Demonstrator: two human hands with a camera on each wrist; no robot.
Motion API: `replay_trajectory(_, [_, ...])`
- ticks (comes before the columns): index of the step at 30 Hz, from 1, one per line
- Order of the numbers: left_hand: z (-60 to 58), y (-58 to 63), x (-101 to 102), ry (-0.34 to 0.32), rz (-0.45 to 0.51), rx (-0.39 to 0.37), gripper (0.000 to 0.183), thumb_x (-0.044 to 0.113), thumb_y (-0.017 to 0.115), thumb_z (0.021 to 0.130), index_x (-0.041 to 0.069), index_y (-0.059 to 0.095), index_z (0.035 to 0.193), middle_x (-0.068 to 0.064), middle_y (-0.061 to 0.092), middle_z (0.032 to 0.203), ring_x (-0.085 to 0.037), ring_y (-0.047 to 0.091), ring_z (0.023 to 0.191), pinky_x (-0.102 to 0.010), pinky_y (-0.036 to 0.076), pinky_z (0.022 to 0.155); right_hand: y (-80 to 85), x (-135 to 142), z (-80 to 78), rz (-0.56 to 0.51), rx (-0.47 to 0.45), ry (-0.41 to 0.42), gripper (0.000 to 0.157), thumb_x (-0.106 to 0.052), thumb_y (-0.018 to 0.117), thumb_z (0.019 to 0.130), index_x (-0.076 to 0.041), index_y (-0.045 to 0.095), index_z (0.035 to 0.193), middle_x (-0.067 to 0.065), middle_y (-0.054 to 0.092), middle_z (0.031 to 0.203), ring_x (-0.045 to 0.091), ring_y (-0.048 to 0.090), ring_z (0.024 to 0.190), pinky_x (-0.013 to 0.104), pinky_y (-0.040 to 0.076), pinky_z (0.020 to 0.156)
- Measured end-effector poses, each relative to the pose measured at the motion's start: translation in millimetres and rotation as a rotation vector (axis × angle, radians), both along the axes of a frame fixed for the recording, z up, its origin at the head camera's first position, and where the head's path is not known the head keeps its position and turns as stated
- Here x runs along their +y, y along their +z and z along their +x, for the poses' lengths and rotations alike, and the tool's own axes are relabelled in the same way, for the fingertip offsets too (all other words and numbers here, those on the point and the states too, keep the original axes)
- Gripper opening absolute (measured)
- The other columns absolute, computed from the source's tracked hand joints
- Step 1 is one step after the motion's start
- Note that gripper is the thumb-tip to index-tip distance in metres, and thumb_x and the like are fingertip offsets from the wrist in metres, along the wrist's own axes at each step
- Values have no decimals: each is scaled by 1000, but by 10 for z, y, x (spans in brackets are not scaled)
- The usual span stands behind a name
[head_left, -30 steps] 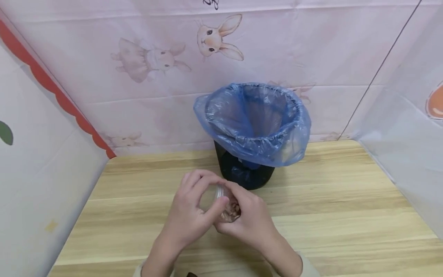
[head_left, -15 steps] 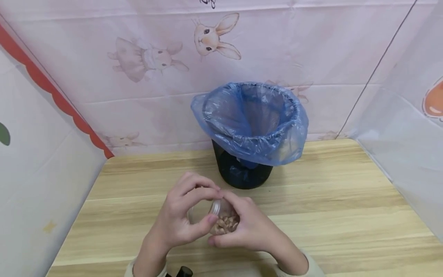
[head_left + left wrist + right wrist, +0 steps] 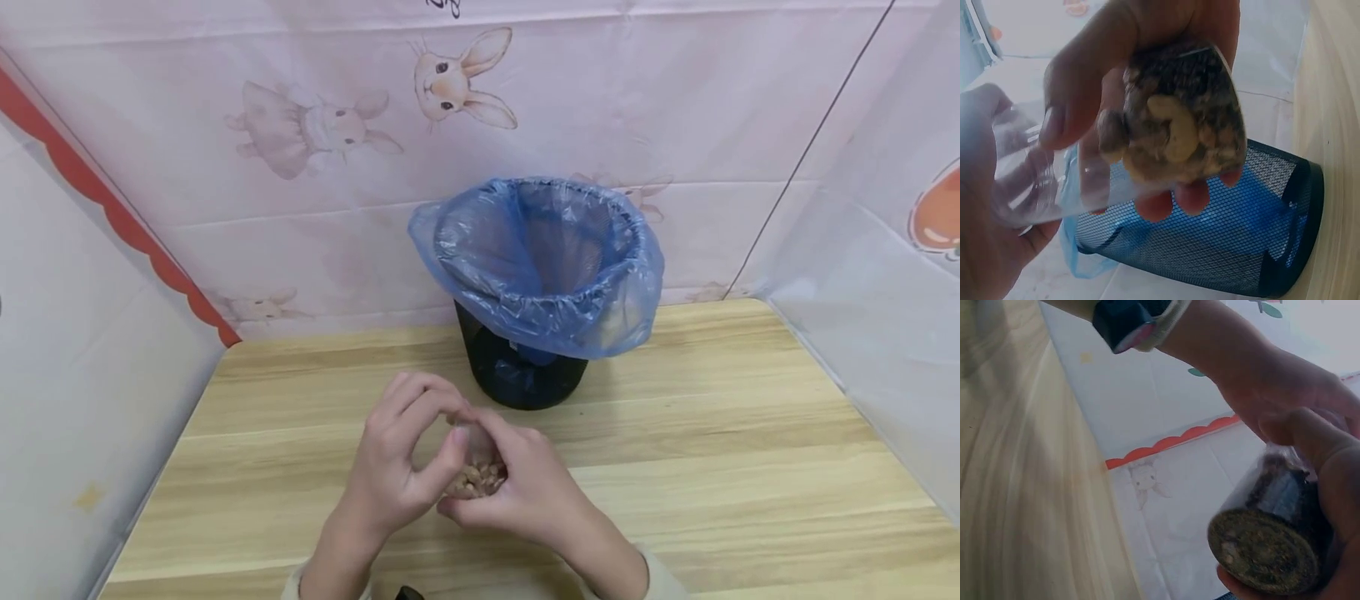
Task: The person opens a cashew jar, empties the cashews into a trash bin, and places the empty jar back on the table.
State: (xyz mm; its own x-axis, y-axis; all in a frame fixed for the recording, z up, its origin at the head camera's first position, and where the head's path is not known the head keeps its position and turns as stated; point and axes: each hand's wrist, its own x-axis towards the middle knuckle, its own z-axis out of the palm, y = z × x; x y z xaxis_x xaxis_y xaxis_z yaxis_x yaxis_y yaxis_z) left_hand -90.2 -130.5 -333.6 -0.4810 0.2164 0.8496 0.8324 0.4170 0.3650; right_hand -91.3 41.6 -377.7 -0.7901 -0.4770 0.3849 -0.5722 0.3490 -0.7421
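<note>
A clear plastic jar [image 3: 480, 479] with brown nuts at its bottom is held tilted between both hands, above the table in front of the bin. My right hand [image 3: 528, 479] grips its body from the right, thumb below and fingers over the top. My left hand [image 3: 397, 454] curls over the jar's see-through, ridged end, thumb and fingertips around it. A pale cashew [image 3: 1172, 128] shows among darker nuts in the left wrist view. The jar's base [image 3: 1263, 550] faces the right wrist camera, with dark bits against it. Fingers hide part of the jar's mouth end.
A black mesh bin [image 3: 521, 375] lined with a blue plastic bag [image 3: 480, 250] stands on the wooden table [image 3: 720, 467] by the back wall, just beyond my hands. Printed rabbit sheets [image 3: 315, 250] cover the walls. A dark wrist device [image 3: 1122, 325] sits on the left wrist.
Both hands have moved slightly towards me and left with the jar, exposing more of the nuts. The left thumb has shifted up along the ridged end. The bin stays put.
</note>
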Motion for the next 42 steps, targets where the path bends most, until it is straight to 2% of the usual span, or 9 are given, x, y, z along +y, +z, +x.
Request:
replay_trajectory(5, [19, -13, 33, 74, 31, -47, 13, 9, 56, 78, 12, 66, 86, 1, 63, 89, -18, 55, 86, -28, 44, 79, -10, -61, 33, 45, 86, -98, 73, -43, 88, 68, -25, 58, 132, -13, 71, 104, 0, 61, 81, 21, 53, 74])
replay_trajectory(11, [51, -40, 61, 205, 13, -130, 11, 10, 56, 79, 14, 65, 84, 3, 62, 90, -17, 54, 88, -30, 44, 79, -37, -99, 37, 72, 183, -169, 72, -36, 88, 67, -18, 60, 131, -9, 70, 107, 0, 59, 79, 19, 53, 71])
replay_trajectory(14, [61, -50, 53, 233, -10, -188, 9, 11, 58, 81, 15, 64, 85, 4, 62, 92, -16, 54, 91, -30, 44, 81, -51, -99, 24, 77, 201, -177, 72, -39, 88, 67, -18, 60, 130, -7, 70, 113, 2, 63, 84, 21, 54, 74])
replay_trajectory(17, [63, -38, 21, 201, -30, -230, 7, 13, 61, 84, 16, 66, 89, 5, 63, 96, -15, 55, 96, -31, 45, 85, -37, -71, 4, 64, 143, -144, 74, -44, 89, 67, -21, 60, 132, -9, 70, 112, 4, 65, 88, 24, 55, 77])
replay_trajectory(23, [78, 32, -100, 83, -88, -270, 18, 31, 64, 95, 19, 71, 106, 8, 63, 109, -13, 56, 105, -30, 45, 89, 30, 50, -65, -21, -134, 50, 77, -45, 90, 68, -31, 56, 136, -15, 68, 105, 7, 63, 85, 26, 53, 75])
replay_trajectory(27, [83, 74, -154, -48, -133, -184, 36, 47, 60, 97, 17, 71, 113, 1, 63, 115, -16, 56, 106, -31, 45, 90, 59, 125, -105, -67, -226, 211, 77, -40, 90, 70, -31, 54, 137, -11, 68, 108, 10, 65, 90, 28, 55, 78])
replay_trajectory(32, [89, 110, -163, -190, -134, -85, 36, 43, 67, 94, 12, 71, 111, -5, 63, 110, -17, 54, 98, -26, 44, 84, 82, 167, -130, -84, -294, 356, 74, -35, 90, 71, -35, 54, 135, -11, 67, 113, 11, 65, 96, 29, 53, 86])
replay_trajectory(36, [73, 108, -148, -209, -114, -46, 31, 38, 70, 92, 10, 71, 105, -4, 63, 104, -17, 53, 94, -24, 44, 82, 76, 169, -144, -86, -300, 387, 72, -35, 90, 72, -34, 54, 135, -11, 65, 123, 11, 64, 101, 29, 52, 91])
replay_trajectory(42, [38, 66, -122, -178, -103, -41, 27, 36, 69, 92, 10, 68, 100, -2, 62, 100, -15, 53, 91, -24, 44, 80, 41, 144, -126, -88, -254, 348, 72, -35, 90, 72, -31, 55, 135, -10, 68, 112, 8, 65, 91, 28, 55, 83])
